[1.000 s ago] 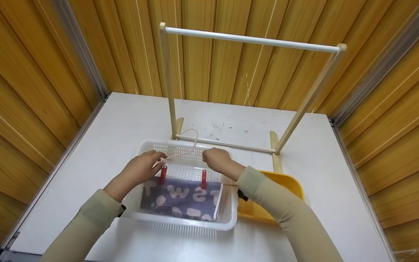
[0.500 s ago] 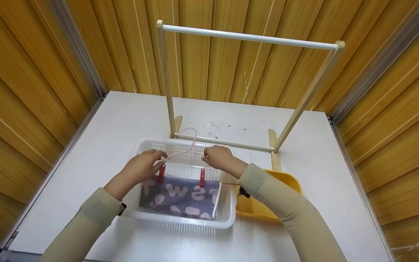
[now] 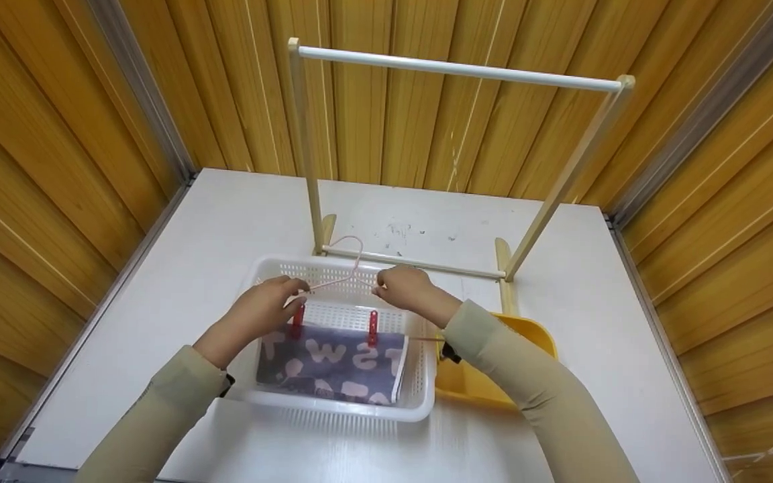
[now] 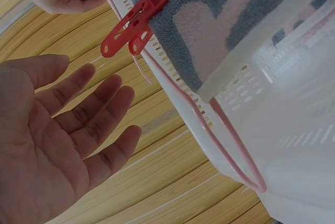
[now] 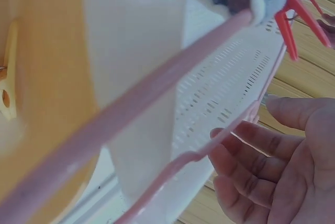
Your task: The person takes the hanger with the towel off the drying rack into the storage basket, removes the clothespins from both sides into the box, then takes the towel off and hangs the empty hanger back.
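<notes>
A dark grey-blue towel (image 3: 333, 369) with pink letters hangs clipped to a pink wire clothes hanger (image 3: 358, 265) over a white perforated basket (image 3: 333, 401). Two red clips (image 3: 373, 327) grip the towel's upper edge. My right hand (image 3: 410, 288) holds the hanger's right shoulder with curled fingers; in the right wrist view its fingertips (image 5: 219, 134) meet the wire. My left hand (image 3: 262, 305) is at the hanger's left shoulder, fingers and thumb apart. In the left wrist view the left palm (image 4: 47, 150) faces up, its relaxed fingers clear of the wire. The hook rises behind the basket's far rim.
A yellow bin (image 3: 534, 332) stands right of the basket, partly under my right sleeve, and a yellow clip (image 5: 9, 80) lies in it. Behind stands a wooden rack (image 3: 568, 178) with a white top bar (image 3: 460, 68). Wood-pattern walls (image 3: 413, 134) enclose the white table (image 3: 225, 208).
The head view has shifted slightly. Relative to the rack, my right hand has moved a little right; the hanger, towel and left hand stay nearly in place.
</notes>
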The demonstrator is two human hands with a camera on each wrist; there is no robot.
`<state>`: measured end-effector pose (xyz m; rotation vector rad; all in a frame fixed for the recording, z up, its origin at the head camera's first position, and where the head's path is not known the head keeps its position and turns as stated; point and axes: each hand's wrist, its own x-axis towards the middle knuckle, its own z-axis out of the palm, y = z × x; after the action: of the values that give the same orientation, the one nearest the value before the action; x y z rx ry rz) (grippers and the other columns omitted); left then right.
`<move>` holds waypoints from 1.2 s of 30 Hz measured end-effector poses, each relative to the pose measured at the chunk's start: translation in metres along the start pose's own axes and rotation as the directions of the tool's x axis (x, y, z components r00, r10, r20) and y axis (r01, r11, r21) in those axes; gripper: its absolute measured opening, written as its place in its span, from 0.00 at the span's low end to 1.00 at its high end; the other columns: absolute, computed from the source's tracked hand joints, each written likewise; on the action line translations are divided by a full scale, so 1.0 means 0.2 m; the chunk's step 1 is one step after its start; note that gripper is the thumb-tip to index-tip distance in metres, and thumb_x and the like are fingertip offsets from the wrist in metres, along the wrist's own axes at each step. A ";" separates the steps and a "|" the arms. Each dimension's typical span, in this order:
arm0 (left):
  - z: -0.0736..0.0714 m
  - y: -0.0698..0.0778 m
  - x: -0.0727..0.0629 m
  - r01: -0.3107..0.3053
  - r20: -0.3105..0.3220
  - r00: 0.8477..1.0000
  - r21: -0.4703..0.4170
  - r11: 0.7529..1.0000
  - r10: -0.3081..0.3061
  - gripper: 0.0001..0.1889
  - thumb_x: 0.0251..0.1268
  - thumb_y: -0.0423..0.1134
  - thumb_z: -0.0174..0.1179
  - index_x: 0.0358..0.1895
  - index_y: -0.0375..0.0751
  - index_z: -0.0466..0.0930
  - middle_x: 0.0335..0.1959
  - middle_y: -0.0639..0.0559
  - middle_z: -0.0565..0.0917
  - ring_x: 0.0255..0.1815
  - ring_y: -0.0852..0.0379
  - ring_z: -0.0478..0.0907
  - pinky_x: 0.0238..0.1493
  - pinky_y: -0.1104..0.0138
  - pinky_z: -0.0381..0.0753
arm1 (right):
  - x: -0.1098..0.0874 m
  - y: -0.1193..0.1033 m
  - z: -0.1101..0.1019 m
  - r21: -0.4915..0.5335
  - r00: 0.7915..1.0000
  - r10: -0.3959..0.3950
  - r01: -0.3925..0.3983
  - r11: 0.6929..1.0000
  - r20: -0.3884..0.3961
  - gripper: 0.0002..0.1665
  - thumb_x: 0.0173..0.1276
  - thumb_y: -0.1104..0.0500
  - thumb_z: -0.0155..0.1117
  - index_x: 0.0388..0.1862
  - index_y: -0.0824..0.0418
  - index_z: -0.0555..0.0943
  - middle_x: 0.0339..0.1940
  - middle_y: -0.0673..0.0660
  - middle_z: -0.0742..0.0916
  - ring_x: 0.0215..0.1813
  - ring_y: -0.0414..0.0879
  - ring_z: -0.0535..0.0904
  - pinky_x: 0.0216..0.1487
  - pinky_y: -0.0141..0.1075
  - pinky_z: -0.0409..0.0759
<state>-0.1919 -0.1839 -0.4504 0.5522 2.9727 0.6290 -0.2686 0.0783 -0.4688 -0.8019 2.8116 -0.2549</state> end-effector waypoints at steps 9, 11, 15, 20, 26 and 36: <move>0.02 0.00 0.01 0.005 0.012 1.000 0.005 1.000 -0.005 0.12 0.73 0.34 0.59 0.54 0.36 0.82 0.49 0.36 0.87 0.52 0.36 0.85 0.53 0.43 0.83 | -0.05 0.02 -0.04 0.164 0.999 -0.008 0.016 0.986 -0.050 0.20 0.78 0.52 0.59 0.55 0.64 0.85 0.51 0.63 0.90 0.53 0.58 0.87 0.54 0.53 0.84; 0.02 0.00 0.01 0.009 0.023 1.000 0.000 1.000 -0.009 0.12 0.73 0.34 0.59 0.55 0.35 0.82 0.49 0.35 0.86 0.52 0.36 0.85 0.54 0.43 0.82 | -0.07 0.02 -0.05 0.204 0.996 -0.032 0.048 0.978 -0.081 0.18 0.78 0.53 0.59 0.54 0.65 0.86 0.49 0.63 0.90 0.51 0.57 0.86 0.55 0.52 0.84; 0.01 -0.01 0.00 0.008 0.032 0.999 -0.010 1.000 -0.008 0.13 0.73 0.33 0.58 0.56 0.34 0.81 0.50 0.35 0.86 0.52 0.35 0.84 0.54 0.43 0.82 | -0.12 0.04 -0.06 0.217 0.981 -0.135 0.162 0.963 -0.136 0.16 0.78 0.57 0.58 0.53 0.66 0.86 0.48 0.62 0.90 0.50 0.55 0.86 0.54 0.50 0.84; 0.02 -0.02 0.00 -0.016 0.030 0.999 -0.034 0.999 0.017 0.13 0.73 0.32 0.58 0.55 0.32 0.81 0.50 0.34 0.86 0.53 0.36 0.84 0.56 0.43 0.82 | -0.19 0.05 -0.05 0.222 0.965 -0.214 0.244 0.944 -0.151 0.16 0.80 0.58 0.56 0.56 0.66 0.84 0.52 0.62 0.90 0.52 0.56 0.86 0.57 0.51 0.84; 0.02 -0.02 0.00 -0.033 0.051 0.998 -0.056 0.998 0.036 0.13 0.73 0.32 0.57 0.55 0.30 0.81 0.51 0.33 0.86 0.53 0.35 0.84 0.58 0.43 0.81 | -0.28 0.06 -0.03 0.221 0.947 -0.238 0.285 0.933 -0.217 0.15 0.80 0.58 0.56 0.54 0.66 0.84 0.51 0.62 0.90 0.52 0.55 0.86 0.58 0.50 0.84; 0.01 -0.03 0.00 -0.064 0.108 0.992 -0.062 0.996 0.070 0.14 0.72 0.34 0.60 0.52 0.27 0.84 0.48 0.32 0.87 0.52 0.34 0.84 0.57 0.45 0.82 | -0.41 0.10 0.00 0.227 0.900 -0.271 0.359 0.905 -0.342 0.13 0.78 0.60 0.58 0.51 0.65 0.85 0.47 0.61 0.90 0.49 0.54 0.85 0.55 0.48 0.85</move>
<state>-0.1944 -0.1883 -0.4549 0.6624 2.8340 0.6652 -0.2097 0.1384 -0.4609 -1.2412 2.7954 -0.8877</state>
